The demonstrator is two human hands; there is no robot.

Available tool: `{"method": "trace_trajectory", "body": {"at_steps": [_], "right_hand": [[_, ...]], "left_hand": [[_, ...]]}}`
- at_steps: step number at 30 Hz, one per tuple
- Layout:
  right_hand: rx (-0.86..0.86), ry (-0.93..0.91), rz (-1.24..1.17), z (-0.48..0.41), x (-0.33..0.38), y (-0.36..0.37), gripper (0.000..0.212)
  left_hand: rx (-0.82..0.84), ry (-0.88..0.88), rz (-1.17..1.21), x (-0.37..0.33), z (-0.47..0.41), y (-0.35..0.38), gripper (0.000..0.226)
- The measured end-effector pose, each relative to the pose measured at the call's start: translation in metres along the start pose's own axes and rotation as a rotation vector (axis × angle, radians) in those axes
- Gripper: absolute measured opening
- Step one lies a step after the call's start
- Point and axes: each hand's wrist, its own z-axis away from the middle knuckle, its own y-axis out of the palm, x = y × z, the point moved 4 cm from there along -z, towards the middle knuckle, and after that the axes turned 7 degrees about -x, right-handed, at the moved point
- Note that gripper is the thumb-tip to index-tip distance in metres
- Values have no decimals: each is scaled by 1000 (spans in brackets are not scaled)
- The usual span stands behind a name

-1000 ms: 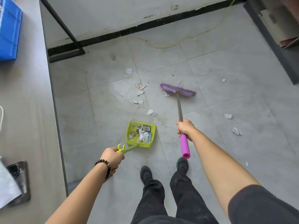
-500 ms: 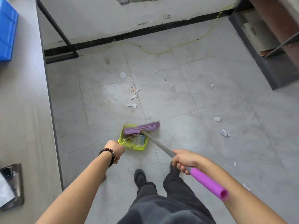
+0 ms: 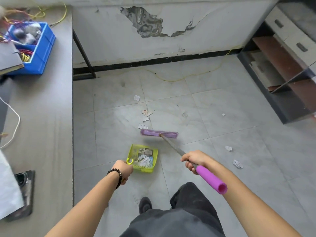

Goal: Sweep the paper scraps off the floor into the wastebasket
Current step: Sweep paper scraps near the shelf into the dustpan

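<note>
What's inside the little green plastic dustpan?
Torn white paper scraps and a dark printed card lie in the green plastic dustpan. Whatever sits beneath that pile is covered, so I cannot tell.

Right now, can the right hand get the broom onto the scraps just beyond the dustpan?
Probably yes: the right hand grips the broom, its head is right beside the nearest scraps, and nothing stands between them.

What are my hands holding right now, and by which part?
The left hand grips the green dustpan by its handle; the right hand grips the broom on its metal shaft, beside the purple sleeve.
</note>
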Motion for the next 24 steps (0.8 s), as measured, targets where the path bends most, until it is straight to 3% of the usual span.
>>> {"method": "trace_trajectory", "body": {"at_steps": [6, 12, 21, 24], "right_hand": [[-85, -136, -9, -44, 68, -7, 9], [-65, -249, 50, -126, 185, -14, 2], [-33, -234, 203, -258, 350, -6, 14], [-18, -214, 346, -273, 350, -8, 38]], "left_hand": [[-31, -25, 62, -34, -28, -21, 16], [-53, -119, 127, -84, -65, -20, 18], [-142, -227, 6, -133, -75, -11, 45], [-146, -236, -22, -125, -65, -22, 57]]}}
